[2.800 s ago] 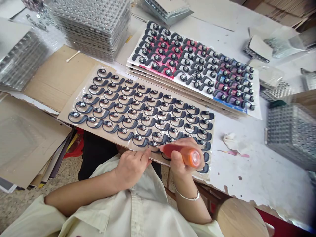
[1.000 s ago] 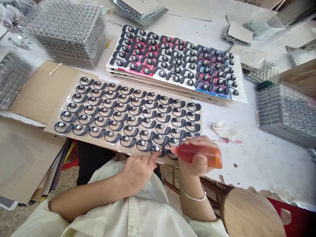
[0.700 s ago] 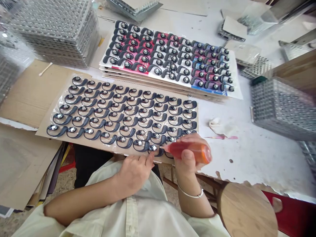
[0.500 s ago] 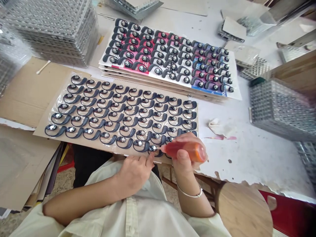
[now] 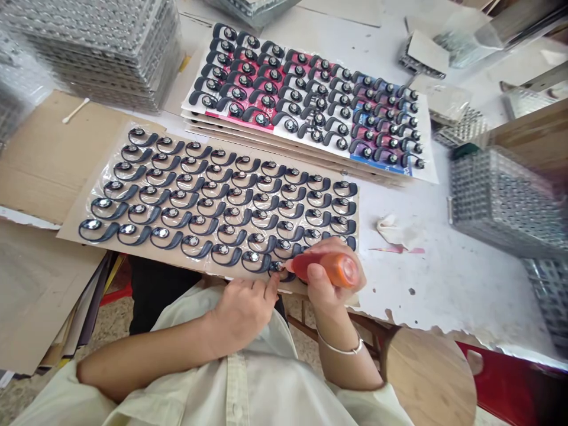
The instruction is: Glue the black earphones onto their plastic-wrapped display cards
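We wear a loose, pale cream shirt (image 5: 235, 384) with a soft collar and a stitched button placket down the front, and its wide sleeves (image 5: 48, 402) end near the elbows. Our left hand (image 5: 242, 313) is bare, a thin silver bangle (image 5: 341, 349) circles the wrist above our right hand (image 5: 331, 290), and dark trousers (image 5: 155, 302) show beyond the shirt

Logged from my end: the orange squeeze bottle (image 5: 327, 267) has tipped in the right hand (image 5: 329, 289), its butt end swung up toward the camera (nearly level a moment ago). The cardboard sheet of earpieces (image 5: 133, 251) also sits further left in frame than at first.
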The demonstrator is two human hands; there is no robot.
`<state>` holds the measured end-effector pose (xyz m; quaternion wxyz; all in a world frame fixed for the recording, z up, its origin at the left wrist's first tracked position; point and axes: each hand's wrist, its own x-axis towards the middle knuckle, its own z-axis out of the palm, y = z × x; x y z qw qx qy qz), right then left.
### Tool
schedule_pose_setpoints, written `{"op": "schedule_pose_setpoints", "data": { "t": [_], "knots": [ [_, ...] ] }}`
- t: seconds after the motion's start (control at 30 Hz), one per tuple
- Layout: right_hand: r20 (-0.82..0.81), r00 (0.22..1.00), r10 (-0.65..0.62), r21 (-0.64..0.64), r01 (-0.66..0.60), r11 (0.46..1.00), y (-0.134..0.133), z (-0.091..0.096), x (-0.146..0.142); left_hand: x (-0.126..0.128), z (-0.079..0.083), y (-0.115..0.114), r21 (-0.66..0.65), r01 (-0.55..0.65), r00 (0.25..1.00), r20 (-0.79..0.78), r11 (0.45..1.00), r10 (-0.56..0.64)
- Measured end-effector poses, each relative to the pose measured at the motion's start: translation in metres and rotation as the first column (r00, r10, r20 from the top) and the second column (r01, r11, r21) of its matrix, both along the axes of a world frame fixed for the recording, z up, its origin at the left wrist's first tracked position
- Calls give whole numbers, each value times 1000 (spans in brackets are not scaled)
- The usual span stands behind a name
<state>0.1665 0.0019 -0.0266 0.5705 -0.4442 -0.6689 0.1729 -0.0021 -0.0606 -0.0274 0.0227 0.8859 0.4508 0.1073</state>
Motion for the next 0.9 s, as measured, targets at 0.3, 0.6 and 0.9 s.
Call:
{"op": "schedule_pose_setpoints", "data": {
  "t": [0.3, 0.6, 0.9],
  "knots": [
    [-8, 1000, -22, -5, 22, 1000, 0, -1, 0, -3, -1, 0, 52, 19, 998, 62, 998, -22],
    [13, 999, -34, -13, 34, 999, -1, -2, 1, -7, -2, -1, 87, 2, 993, 119, 996, -13],
    [18, 999, -45, 9, 45, 999, 1, -2, 1, -6, -3, -3, 73, 9, 995, 96, 997, -16]
  ]
}}
